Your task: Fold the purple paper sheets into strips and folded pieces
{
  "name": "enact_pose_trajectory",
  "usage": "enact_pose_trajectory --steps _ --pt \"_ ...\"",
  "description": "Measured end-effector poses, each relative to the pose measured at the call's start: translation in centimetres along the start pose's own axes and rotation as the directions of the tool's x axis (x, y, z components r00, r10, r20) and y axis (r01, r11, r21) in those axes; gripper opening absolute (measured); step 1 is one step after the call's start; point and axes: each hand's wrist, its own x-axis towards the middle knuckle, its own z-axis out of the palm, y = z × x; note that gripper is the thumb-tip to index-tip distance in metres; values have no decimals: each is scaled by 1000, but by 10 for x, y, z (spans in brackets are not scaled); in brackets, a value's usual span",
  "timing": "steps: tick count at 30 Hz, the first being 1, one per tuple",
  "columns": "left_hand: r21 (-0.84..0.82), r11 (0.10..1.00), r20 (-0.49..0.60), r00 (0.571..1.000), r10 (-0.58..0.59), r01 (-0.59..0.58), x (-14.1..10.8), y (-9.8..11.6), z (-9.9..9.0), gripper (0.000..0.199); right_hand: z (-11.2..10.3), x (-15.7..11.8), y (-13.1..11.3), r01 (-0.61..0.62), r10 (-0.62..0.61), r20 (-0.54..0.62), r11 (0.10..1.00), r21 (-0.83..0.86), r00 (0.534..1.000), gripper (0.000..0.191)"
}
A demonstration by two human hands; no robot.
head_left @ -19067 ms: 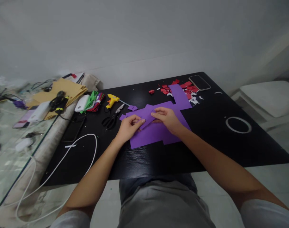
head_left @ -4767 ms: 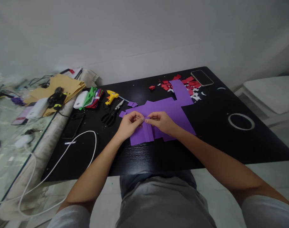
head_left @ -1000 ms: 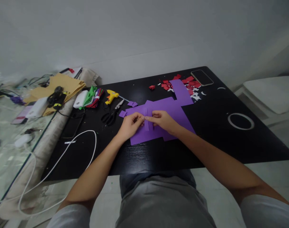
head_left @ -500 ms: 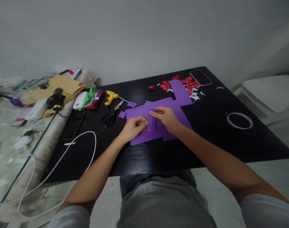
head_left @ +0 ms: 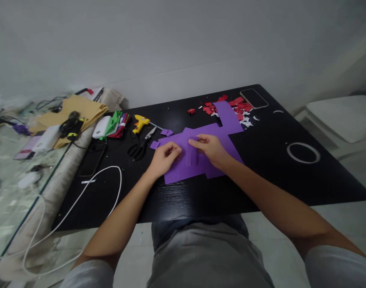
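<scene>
One folded purple strip (head_left: 189, 157), one glue gun (head_left: 140, 123), one white ring (head_left: 303, 162).

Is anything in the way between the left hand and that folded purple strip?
Nothing visible stands between the left hand and the strip, only a small gap over the purple sheets. The right hand holds the strip from its other side. The scissors lie beyond the left hand, outside that gap.

Craft workspace with glue gun (head_left: 140, 123)
</scene>
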Motion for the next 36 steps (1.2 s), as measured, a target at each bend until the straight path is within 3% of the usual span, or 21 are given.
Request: enact_pose_trajectory --steps 3,9,16,23,36 --pt "-46 997 -93 994 51 -55 1 0 3 25 7 -5 9 6 -1 112 999 -43 994 36" --pt "-17 999 -86 996 37 -38 2 -7 4 26 8 -5 20 90 -58 166 977 -193 985 32" --pt "-2 999 -104 993 48 -49 4 -7 2 23 6 0 14 79 -65 86 982 -169 994 28" --pt "-28 999 -89 996 18 -20 2 -6 5 21 9 -3 15 171 -144 137 962 -214 980 23" --pt "-32 999 -70 998 9 -11 2 -5 6 22 5 0 10 136 -91 170 953 -272 981 16"
